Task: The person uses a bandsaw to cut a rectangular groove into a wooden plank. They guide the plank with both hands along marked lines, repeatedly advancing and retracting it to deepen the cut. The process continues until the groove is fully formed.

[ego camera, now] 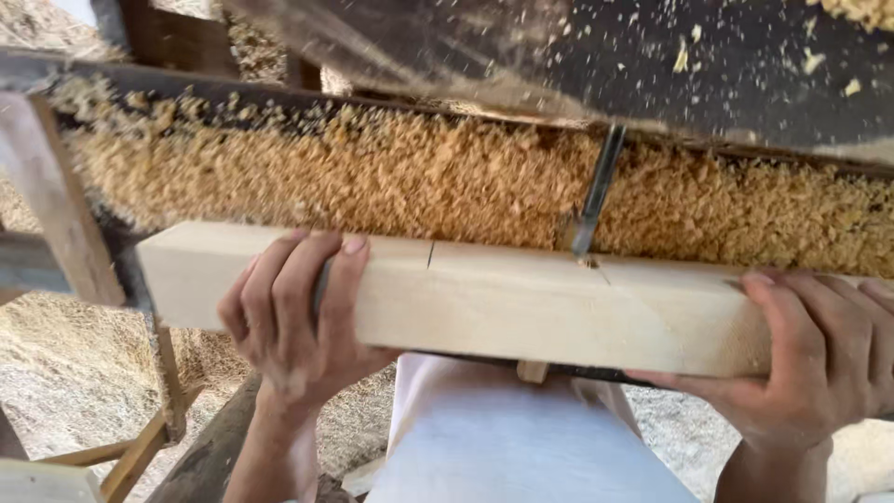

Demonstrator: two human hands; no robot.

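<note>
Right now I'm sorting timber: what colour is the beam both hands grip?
Pale cream wood beam, seen best in the head view.

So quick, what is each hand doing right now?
Left hand: closed, fingers gripping the pale wooden beam.
Right hand: closed on the same beam.

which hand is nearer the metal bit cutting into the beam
Right. The right hand grips the wooden beam at its end, fairly near the metal bit. The left hand wraps the beam farther off, beyond the thin pencil line.
</note>
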